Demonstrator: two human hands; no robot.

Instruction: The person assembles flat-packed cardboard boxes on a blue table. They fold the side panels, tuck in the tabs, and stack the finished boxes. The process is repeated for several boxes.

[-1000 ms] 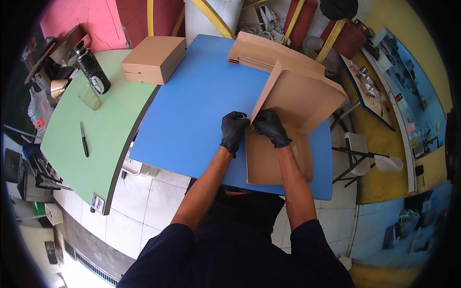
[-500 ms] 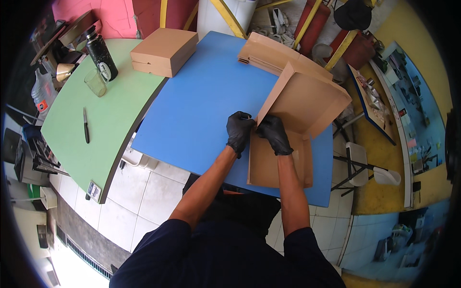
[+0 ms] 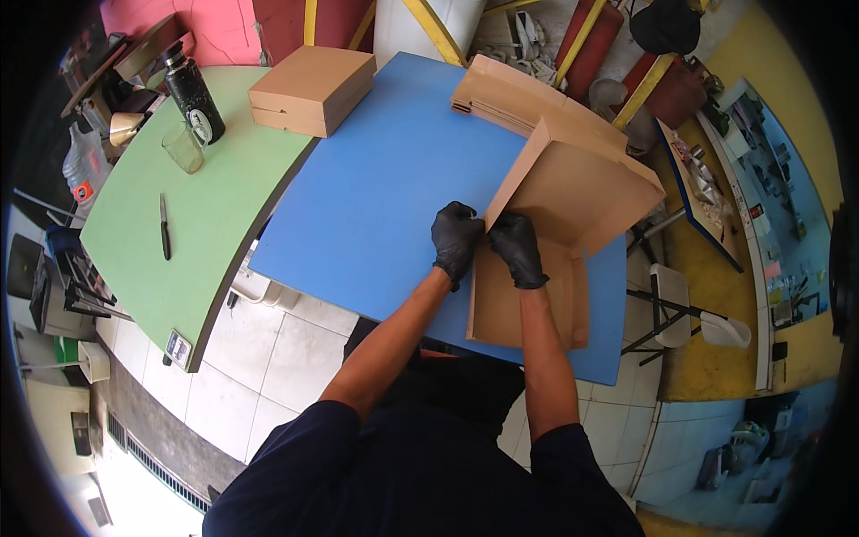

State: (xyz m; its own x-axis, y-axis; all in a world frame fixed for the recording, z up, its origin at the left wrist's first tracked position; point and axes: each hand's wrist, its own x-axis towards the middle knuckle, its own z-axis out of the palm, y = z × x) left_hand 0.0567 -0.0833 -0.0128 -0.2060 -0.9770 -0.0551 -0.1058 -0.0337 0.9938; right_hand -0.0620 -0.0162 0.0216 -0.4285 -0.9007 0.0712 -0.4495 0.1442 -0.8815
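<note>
An open brown cardboard box (image 3: 528, 309) lies on the blue table, its lid (image 3: 586, 183) raised and leaning away from me. Both my hands wear black gloves and meet at the box's left corner, where lid and base join. My left hand (image 3: 456, 240) is closed on the outer side of that corner. From inside the box, my right hand (image 3: 518, 249) is closed on the same corner's cardboard edge. The fingertips partly hide the fold between them. Behind the lid lies a stack of flat brown cardboard (image 3: 537, 100).
A closed cardboard box (image 3: 309, 85) straddles the blue table (image 3: 358, 197) and the green table (image 3: 215, 233). On the green one are a black bottle (image 3: 192, 94), a glass mug (image 3: 182, 148), a knife (image 3: 164, 226) and a small device (image 3: 178, 348). A folding chair (image 3: 669, 300) stands at right.
My left hand has turned slightly upright against the box corner. Both hands stay at that corner, and the whole view has shifted slightly.
</note>
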